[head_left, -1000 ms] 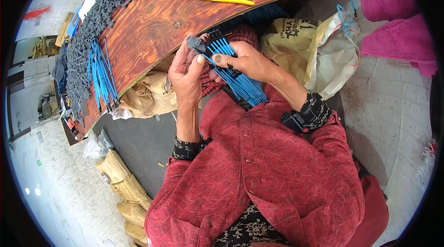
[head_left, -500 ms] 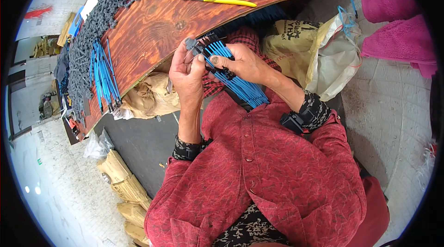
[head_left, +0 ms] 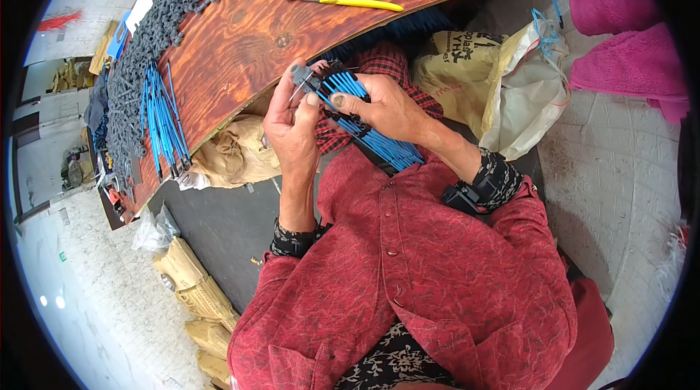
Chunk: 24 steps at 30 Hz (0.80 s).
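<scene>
1 thin pin (head_left: 296, 91) beside the grey fitting (head_left: 301, 75) shows clearer than before.

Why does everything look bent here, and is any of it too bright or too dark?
Head view: the fisheye lens bows the edge of the wooden table and leaves the rim black; head view: two bright spots glare at lower left, while shadow dims part of the floor; head view: left hand and right hand look reasonably sharp.

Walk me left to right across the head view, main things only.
Blue rods lying at the table's edge → left hand → right hand → tan-and-white sack → pink cloth.
</scene>
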{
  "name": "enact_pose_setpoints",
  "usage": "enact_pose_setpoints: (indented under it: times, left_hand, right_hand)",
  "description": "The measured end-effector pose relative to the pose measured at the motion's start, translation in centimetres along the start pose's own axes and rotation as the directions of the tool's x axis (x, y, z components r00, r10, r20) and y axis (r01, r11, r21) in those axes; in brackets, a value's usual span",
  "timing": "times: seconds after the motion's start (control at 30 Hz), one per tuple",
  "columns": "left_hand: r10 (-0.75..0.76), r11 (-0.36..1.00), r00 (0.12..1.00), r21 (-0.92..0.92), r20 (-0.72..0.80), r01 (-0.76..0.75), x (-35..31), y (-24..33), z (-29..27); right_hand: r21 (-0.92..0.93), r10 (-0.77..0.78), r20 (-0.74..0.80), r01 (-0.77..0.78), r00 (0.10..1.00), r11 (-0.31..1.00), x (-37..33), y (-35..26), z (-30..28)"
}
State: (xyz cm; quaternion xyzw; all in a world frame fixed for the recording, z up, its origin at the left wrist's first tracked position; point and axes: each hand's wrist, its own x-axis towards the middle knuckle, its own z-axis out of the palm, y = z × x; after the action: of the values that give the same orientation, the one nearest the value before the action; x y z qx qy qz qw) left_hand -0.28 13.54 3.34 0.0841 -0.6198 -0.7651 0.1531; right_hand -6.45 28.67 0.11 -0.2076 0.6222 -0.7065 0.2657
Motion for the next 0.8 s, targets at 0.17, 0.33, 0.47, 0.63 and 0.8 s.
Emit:
enact_pose_setpoints:
  times: [0.17, 0.33, 0.47, 0.63, 0.8]
  left_hand:
    - [0.015, 1.0, 0.999, 0.014, 0.028, -0.015, -0.2, 0.0, -0.2]
    - [0.013, 0.999, 0.998, 0.042, 0.06, -0.015, -0.4, 0.6, 0.0]
    - [-0.016, 1.0, 0.997, 0.02, 0.076, 0.015, -0.6, 1.1, 0.2]
    - [-0.039, 0.998, 0.992, -0.052, 0.117, 0.046, -0.5, 0.5, -0.7]
    - [-0.044, 0.988, 0.98, -0.138, 0.195, 0.072, 0.3, 1.5, -1.7]
  right_hand:
    - [-0.023, -0.045, 0.022, 0.045, 0.999, 0.999, -0.2, 0.1, -0.1]
    - [-0.051, -0.068, 0.076, 0.071, 0.995, 0.996, -0.1, 0.3, -0.5]
    - [-0.016, -0.007, 0.187, 0.01, 0.982, 1.0, 0.1, 0.0, -1.0]
    - [0.077, 0.029, 0.269, -0.052, 0.963, 0.996, 0.8, -0.7, -1.6]
    - [0.014, 0.023, 0.296, -0.028, 0.955, 1.0, 0.5, -2.1, -1.1]
